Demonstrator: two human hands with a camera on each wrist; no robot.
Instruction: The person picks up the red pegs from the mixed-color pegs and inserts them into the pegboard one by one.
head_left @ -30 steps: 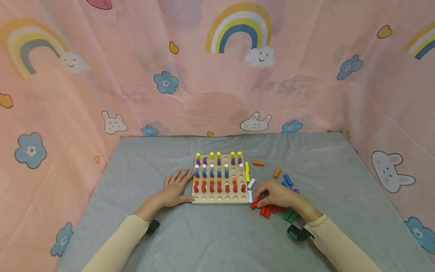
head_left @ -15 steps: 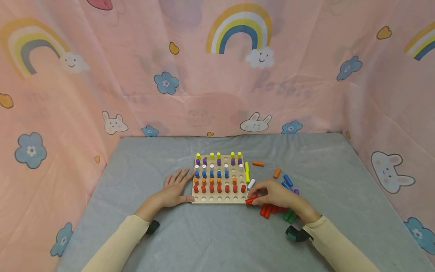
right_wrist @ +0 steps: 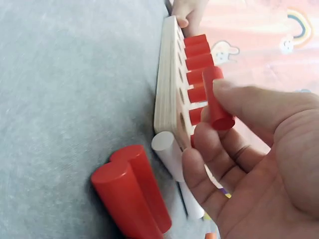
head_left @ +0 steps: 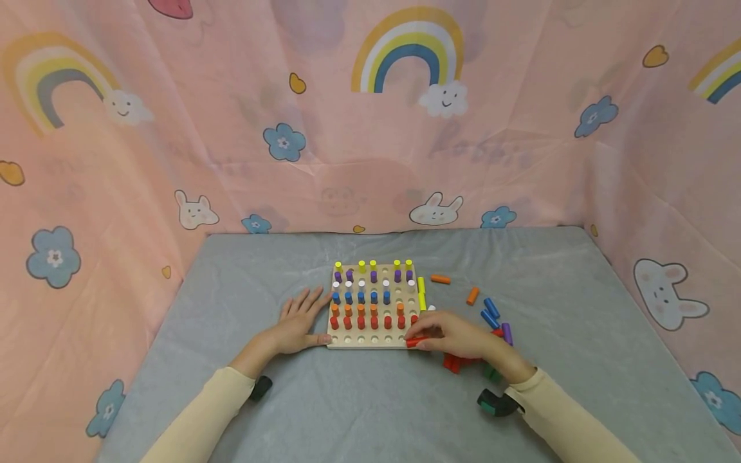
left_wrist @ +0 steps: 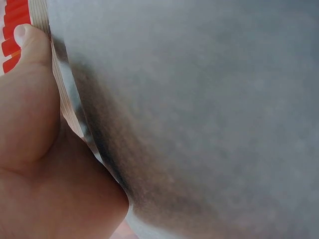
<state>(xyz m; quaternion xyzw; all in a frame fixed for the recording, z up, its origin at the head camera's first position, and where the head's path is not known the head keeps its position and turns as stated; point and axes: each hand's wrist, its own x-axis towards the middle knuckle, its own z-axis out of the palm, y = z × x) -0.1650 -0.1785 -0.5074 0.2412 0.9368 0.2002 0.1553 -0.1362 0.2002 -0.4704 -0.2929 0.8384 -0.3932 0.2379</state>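
Note:
A wooden pegboard (head_left: 353,340) stands on the grey cloth with rows of yellow, purple, white, blue, orange and red pegs; its front row of holes is bare. My left hand (head_left: 296,324) lies flat with fingers spread at the board's left edge, the thumb at its front left corner. With thumb and fingers my right hand (head_left: 457,333) pinches a red peg (right_wrist: 217,99), held lying on its side over the board's front right corner. In the right wrist view the peg is above the board's surface, beside the row of standing red pegs (right_wrist: 197,77).
Right of the board lie loose pegs: yellow pegs (head_left: 421,294), orange pegs (head_left: 440,279), blue pegs (head_left: 489,313), a purple peg (head_left: 507,334) and white pegs (right_wrist: 169,154). Red pegs (head_left: 451,364) and green pegs (head_left: 492,372) lie partly hidden under my right hand.
My right hand has picked up a red peg from the pile and carried it left to over the board's front right corner. The left hand has stayed in place.

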